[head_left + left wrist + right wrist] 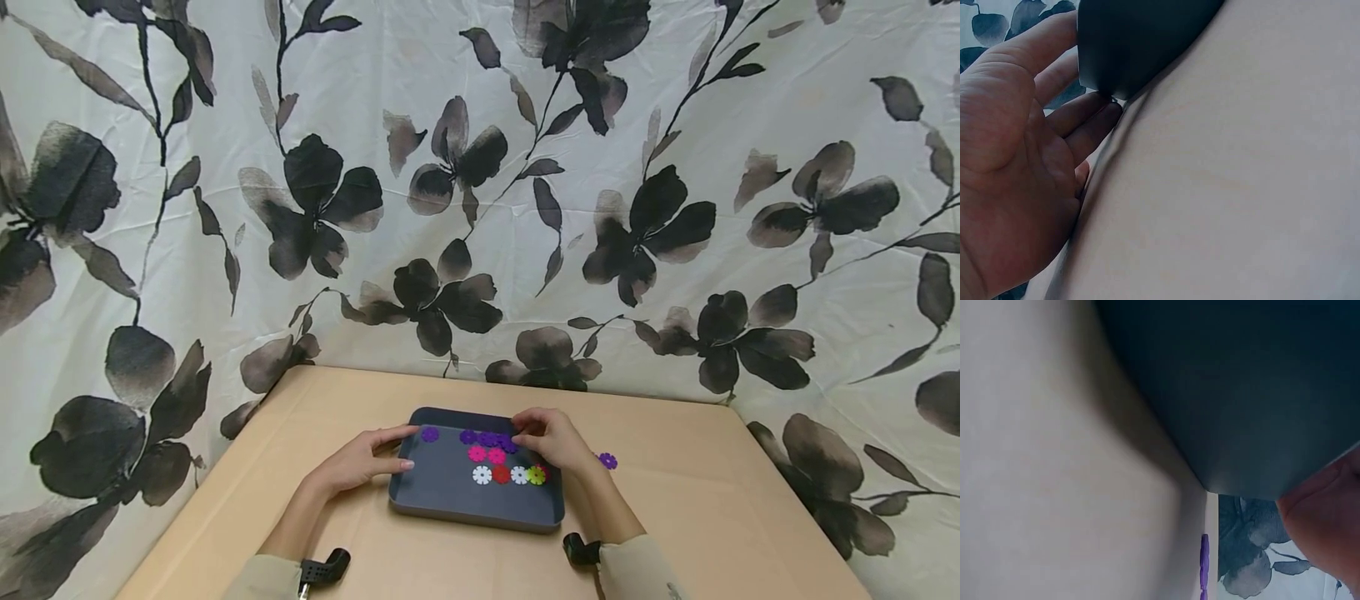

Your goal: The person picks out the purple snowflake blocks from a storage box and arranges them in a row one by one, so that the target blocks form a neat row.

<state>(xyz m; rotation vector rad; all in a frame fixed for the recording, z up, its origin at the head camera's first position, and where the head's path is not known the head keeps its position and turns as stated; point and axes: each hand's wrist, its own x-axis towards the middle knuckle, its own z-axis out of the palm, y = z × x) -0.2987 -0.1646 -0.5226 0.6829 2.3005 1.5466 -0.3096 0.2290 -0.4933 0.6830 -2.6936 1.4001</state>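
Note:
A dark grey tray lies on the table with flower-shaped discs inside. My left hand holds its left side, thumb and fingers at the rim; in the left wrist view, fingers touch the outer wall. My right hand reaches over the right rim, its fingertips beside a group of purple discs. Whether they pinch a disc is hidden. One purple disc sits apart at the tray's upper left. Pink discs form a row below the purple group. Under them lie white discs, a red disc and a yellow-green disc.
Another purple disc lies on the tan table, right of the tray and beyond my right forearm. A white cloth with dark flowers hangs behind the table. Black wrist devices are strapped at both sleeves.

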